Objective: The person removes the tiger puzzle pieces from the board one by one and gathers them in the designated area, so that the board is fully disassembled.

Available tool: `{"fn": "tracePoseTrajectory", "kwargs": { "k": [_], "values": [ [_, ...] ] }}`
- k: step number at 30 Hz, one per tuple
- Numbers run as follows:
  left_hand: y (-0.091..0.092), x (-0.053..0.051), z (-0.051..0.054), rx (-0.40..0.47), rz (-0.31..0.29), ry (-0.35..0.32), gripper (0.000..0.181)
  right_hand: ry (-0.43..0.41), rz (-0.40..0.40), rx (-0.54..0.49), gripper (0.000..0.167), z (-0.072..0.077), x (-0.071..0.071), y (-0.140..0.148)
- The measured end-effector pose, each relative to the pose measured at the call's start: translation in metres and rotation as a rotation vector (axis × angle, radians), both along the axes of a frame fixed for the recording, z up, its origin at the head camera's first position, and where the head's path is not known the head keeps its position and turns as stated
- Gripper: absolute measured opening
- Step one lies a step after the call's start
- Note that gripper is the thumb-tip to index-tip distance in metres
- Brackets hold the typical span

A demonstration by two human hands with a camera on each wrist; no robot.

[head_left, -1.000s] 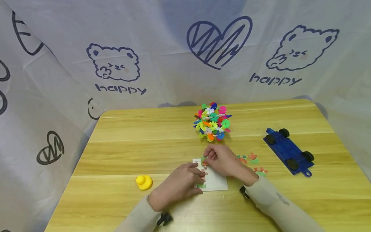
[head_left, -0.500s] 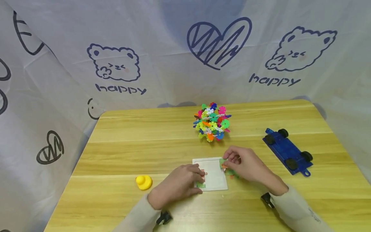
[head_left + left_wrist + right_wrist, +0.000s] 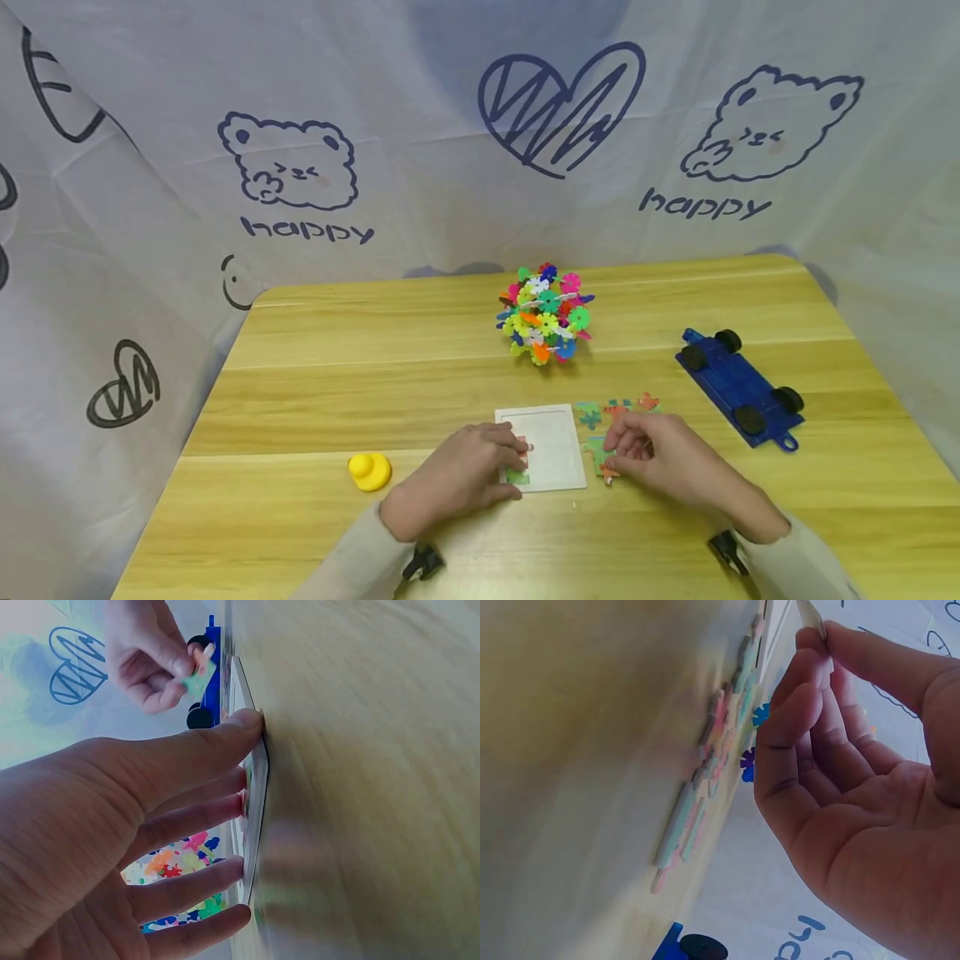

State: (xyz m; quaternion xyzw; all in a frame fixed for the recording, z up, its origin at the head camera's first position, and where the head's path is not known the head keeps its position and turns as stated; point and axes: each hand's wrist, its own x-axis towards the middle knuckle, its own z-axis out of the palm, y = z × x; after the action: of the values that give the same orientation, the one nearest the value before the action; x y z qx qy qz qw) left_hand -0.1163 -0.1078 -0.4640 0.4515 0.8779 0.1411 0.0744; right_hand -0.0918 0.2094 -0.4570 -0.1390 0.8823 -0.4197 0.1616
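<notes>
One puzzle piece (image 3: 198, 682) is pinched between the thumb and forefinger of the right hand (image 3: 663, 454), raised off the desk (image 3: 300, 400) to the right of the left hand (image 3: 465, 468). It looks light, stiff and thin, probably card or thin board; its knobs could bend or fray if squeezed, so the broad body or a straight edge seems the better hold. The left hand, fingers fairly straight and spread, rests on the white tray (image 3: 558, 442), its fingertips over pieces (image 3: 519, 478) lying inside. Such a flat tray would likely slide easily, and a light press at its rim should steady it.

From the head, the held piece is hard to separate from the loose pieces (image 3: 590, 415) beside and beyond the right hand. The left wrist view shows its green and orange print and that it is lifted, plus the left thumb at the tray's near edge. Only the right wrist view gives the piece's pale, slim edge above the fingers; its print cannot be read there.
</notes>
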Motion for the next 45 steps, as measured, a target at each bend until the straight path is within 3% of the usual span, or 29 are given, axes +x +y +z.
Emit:
{"fn": "tracePoseTrajectory", "kwargs": {
  "k": [11, 25, 38, 45],
  "values": [
    [0.0, 0.0, 0.003, -0.007, 0.007, -0.001, 0.029, 0.009, 0.027, 0.04, 0.017, -0.01, 0.018, -0.001],
    [-0.001, 0.0, 0.0, 0.021, 0.009, -0.009, 0.028, 0.072, -0.021, 0.15, 0.026, -0.01, 0.019, -0.006],
    [-0.002, 0.0, 0.002, 0.016, 0.017, -0.031, 0.028, 0.04, 0.039, 0.026, 0.02, -0.008, 0.016, -0.008],
    [-0.005, 0.0, 0.002, -0.003, 0.056, -0.064, 0.029, 0.023, 0.157, -0.017, 0.018, 0.0, 0.012, -0.014]
  ]
}}
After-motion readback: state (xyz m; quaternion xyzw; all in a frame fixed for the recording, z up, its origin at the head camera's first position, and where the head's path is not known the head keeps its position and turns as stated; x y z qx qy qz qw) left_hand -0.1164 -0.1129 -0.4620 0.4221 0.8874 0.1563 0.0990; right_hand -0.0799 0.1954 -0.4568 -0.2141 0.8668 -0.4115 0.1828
